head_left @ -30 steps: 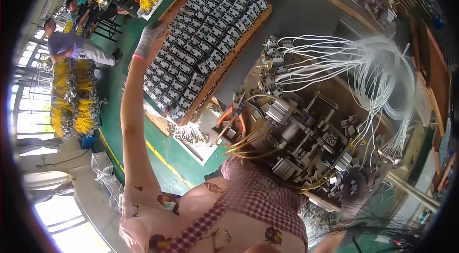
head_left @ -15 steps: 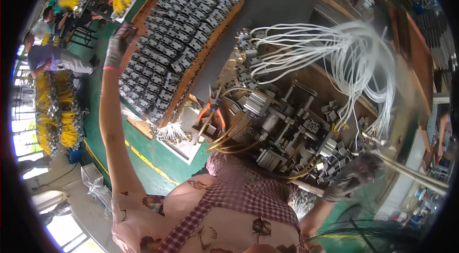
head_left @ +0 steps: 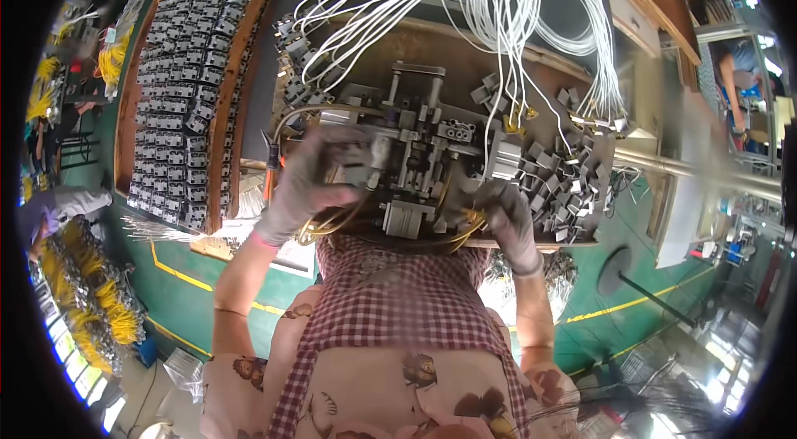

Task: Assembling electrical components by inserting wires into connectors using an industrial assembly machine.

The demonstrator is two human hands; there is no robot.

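My left hand (head_left: 303, 186), in a pale glove and blurred by motion, pinches a small grey-and-black block (head_left: 357, 167) at the left side of a metal fixture (head_left: 415, 148) with slides and cylinders. The block resembles those standing in rows on the wooden tray. My right hand (head_left: 510, 227), also gloved, is at the fixture's right front. Its fingers are curled together beside a yellow strand (head_left: 473, 217); what they hold is blurred. Small grey metal pieces (head_left: 564, 186) lie heaped just right of this hand. White cables (head_left: 515, 16) with yellow ends hang behind the fixture.
The wooden tray (head_left: 241, 90) with rows of blocks stands at left. Blocks joined to cables (head_left: 303, 65) sit at the bench's left edge. Pliers (head_left: 271, 161) stand near my left wrist. Pale rods (head_left: 697, 169) extend rightward. A round-based stand (head_left: 614, 271) is on the green floor.
My left hand has come from the block tray to the fixture, with a block in it. My right hand has moved left from beside the metal pieces to the fixture's front. The view has shifted.
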